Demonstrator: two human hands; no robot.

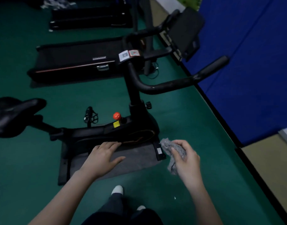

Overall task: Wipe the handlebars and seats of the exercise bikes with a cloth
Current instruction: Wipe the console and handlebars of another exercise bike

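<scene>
A black exercise bike (107, 132) stands in front of me on a grey mat (136, 159). Its black seat (12, 114) is at the far left. The black handlebars (180, 82) curve up and to the right, with a dark console (185, 33) beyond them. My right hand (186, 159) grips a crumpled grey cloth (168, 148), held in the air below the handlebars. My left hand (103, 156) hovers flat with straight fingers in front of the bike frame, holding nothing.
Two black treadmills (74, 62) lie on the green floor behind the bike. A blue padded wall (253, 62) runs along the right side. A red knob (116, 116) sticks up from the frame. My feet (117, 190) stand just before the mat.
</scene>
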